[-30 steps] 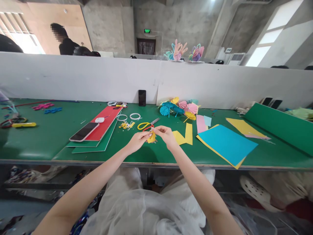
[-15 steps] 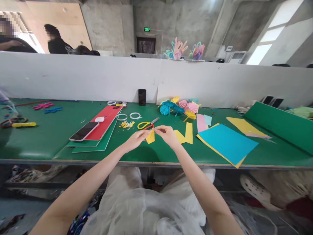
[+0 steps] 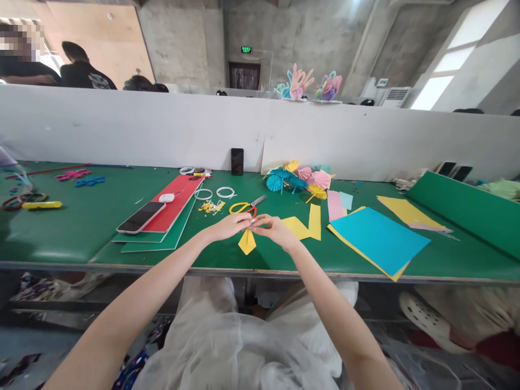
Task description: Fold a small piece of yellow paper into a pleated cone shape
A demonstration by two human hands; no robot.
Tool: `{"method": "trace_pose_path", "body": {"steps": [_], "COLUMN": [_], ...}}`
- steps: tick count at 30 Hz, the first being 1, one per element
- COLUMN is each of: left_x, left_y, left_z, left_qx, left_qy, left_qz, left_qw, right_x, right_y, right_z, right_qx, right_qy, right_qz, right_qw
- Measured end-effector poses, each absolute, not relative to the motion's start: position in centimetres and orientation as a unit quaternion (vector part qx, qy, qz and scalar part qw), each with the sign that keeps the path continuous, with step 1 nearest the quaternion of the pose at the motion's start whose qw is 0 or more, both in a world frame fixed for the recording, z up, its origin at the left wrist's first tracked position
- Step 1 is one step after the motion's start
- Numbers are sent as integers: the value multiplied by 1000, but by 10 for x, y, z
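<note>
"How do I hold my arms?"
"I stretch the left forearm [image 3: 162, 271] and the right forearm [image 3: 319, 295] forward, both bare, converging at the middle."
"And the hands?"
"My left hand [image 3: 229, 226] and right hand [image 3: 275, 231] face each other, their fingers [image 3: 260, 221] bent and pinched, the tips very close together."

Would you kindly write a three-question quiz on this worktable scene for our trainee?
1. True or false: The fingers of the left hand and the right hand meet at the folded yellow paper.
2. Multiple choice: Which colour shows beneath the large blue sheet? A) pink B) yellow C) red
3. Fill in the blank: The ____ with one yellow and one red handle lie on the green table.

Key: 1. True. 2. B. 3. Scissors.
</note>
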State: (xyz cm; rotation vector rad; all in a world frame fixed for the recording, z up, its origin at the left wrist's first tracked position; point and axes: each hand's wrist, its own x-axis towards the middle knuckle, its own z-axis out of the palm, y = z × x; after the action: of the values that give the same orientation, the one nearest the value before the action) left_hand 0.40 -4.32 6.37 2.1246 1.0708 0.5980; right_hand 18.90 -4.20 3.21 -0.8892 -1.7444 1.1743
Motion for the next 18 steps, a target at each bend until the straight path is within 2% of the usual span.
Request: {"method": "trace_pose_path", "body": {"steps": [11, 18], "left_x": [6, 1], "left_y": [-44, -43], "left_z": [65, 62], "left_qx": [826, 823], "left_qy": [397, 372], "left_qz": [220, 184], "left_qw": [334, 389], "right_x": [189, 187], "right_y": [-43, -42], "right_z": [30, 29], "right_qx": [-362, -358], "right_qy": [-656, -632], "right_qz": [559, 598], "right_qw": [356, 338]}}
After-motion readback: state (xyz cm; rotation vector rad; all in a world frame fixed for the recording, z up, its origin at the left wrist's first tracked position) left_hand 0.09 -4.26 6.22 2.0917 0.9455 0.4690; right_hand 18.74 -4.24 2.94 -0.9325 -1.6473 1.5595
